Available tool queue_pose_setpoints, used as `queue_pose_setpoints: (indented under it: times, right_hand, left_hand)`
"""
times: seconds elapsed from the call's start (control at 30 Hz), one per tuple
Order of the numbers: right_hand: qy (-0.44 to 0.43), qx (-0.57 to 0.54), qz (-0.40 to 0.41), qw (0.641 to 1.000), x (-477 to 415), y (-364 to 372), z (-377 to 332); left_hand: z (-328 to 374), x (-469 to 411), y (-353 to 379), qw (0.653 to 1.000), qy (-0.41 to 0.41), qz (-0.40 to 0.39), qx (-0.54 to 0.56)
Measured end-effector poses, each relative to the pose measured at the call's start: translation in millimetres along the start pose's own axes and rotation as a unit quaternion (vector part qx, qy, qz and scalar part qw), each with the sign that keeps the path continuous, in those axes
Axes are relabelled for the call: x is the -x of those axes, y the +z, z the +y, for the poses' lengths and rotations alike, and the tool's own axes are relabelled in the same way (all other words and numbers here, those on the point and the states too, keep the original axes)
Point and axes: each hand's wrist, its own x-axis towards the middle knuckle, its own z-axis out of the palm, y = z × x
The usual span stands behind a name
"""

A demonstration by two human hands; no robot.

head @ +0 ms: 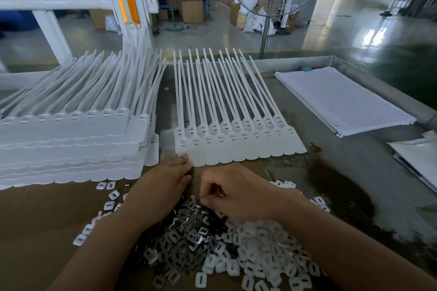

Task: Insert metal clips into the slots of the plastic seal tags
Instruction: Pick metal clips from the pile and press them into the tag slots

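Your left hand (163, 182) lies flat, its straight fingers touching the near edge of the row of white tags (236, 146), while your right hand (234, 191) pinches a metal clip (197, 203) atop the pile of clips (184, 234).

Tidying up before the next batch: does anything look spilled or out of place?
A dark blotchy stain spreads over the table right of the tags, like a spill or corrosion. A few caps lie scattered left of the clips.
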Motion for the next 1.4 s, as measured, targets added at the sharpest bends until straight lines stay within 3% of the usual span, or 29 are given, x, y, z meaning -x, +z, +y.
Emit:
queue_pose_setpoints:
  times: [0.17,0.33,0.5,0.67,1.17,1.33,1.4]
  right_hand:
    - [0.046,-0.056,0.06,0.996,-1,-2,3]
    - [0.057,-0.09,0.061,0.992,-2,-5,10]
    - [0.052,-0.086,0.094,0.99,-3,-10,15]
    - [0.106,-0.076,0.144,0.981,-10,-20,18]
    - [0.172,-0.016,0.139,0.975,-100,-11,22]
    - [0.232,-0.112,0.143,0.955,-111,-8,22]
    - [0.23,-0.1,0.128,0.96,-112,-7,23]
  left_hand:
    - [1,1,-1,1.0,-0.009,-0.011,0.0]
    - [1,0,-2,1.0,-0.012,-0.014,-0.006]
    - [1,1,-1,1.0,-0.015,-0.022,-0.015]
    - [1,2,0,0.999,-0.014,-0.026,-0.012]
    - [3,6,-4,1.0,0.009,-0.008,0.009]
    - [3,6,-5,1.0,0.01,-0.008,0.017]
    - [3,6,-5,1.0,0.01,-0.005,0.019]
